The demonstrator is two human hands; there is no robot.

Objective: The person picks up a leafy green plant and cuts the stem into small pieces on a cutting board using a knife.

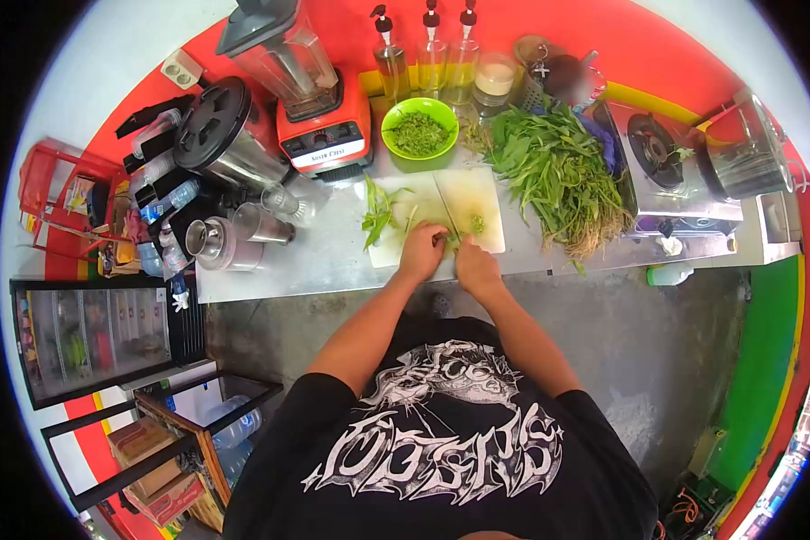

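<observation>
On the white cutting board (486, 193), my right hand (477, 269) is closed round the handle of a knife (446, 203), its blade pointing away from me. Left of it, my left hand (423, 251) has its fingers curled together on green stems (411, 218) beside the blade. Small chopped green pieces (478, 223) lie on the board to the right of the knife. Leafy stalks (380, 209) rest over the board's left edge. Behind the board stands a lime green bowl (419, 160) with chopped greens (417, 133) in it.
A large leafy bunch (553, 171) lies right of the board, near a gas stove (661, 166). A red blender (324, 135), pump bottles (430, 63) and a glass jar (494, 81) stand behind. Metal cups (209, 241) and a lidded steel pot (234, 135) stand at the left.
</observation>
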